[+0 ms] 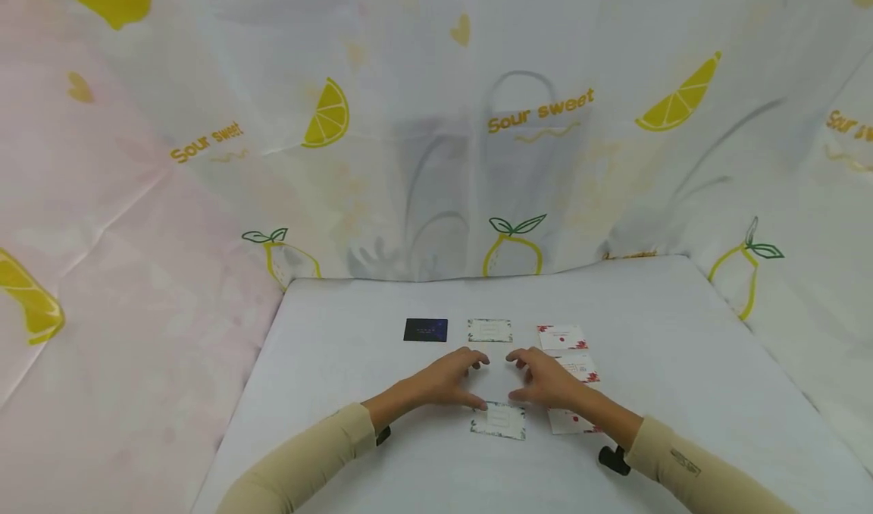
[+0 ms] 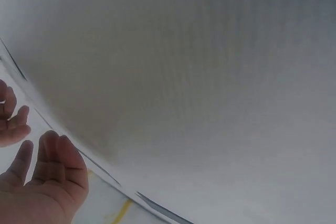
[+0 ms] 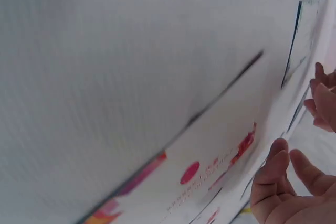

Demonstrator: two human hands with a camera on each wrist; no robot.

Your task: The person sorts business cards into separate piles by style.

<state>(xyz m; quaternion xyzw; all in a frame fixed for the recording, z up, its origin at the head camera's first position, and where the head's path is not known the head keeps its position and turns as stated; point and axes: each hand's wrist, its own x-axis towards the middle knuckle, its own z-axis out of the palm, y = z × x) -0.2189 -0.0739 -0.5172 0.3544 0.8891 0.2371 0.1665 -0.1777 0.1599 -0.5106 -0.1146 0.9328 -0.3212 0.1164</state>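
My left hand (image 1: 450, 378) and right hand (image 1: 548, 379) face each other above the middle of the table, fingers loosely bent, with nothing held in either. The left thumb tip is over the top edge of a white card with a green leafy border (image 1: 499, 421); whether it touches cannot be told. Under the right hand and forearm lie two white cards with red flowers, one upper (image 1: 580, 365) and one lower (image 1: 574, 422), each partly hidden. A similar red-flowered card (image 3: 197, 174) shows large in the right wrist view. The left wrist view shows the left hand (image 2: 50, 182) near the right.
Farther back lie a black card (image 1: 426, 330), another leafy-bordered white card (image 1: 489, 330) and a red-flowered card (image 1: 562, 337). The white tabletop (image 1: 327, 362) meets a lemon-print curtain (image 1: 423, 195) at the back and sides.
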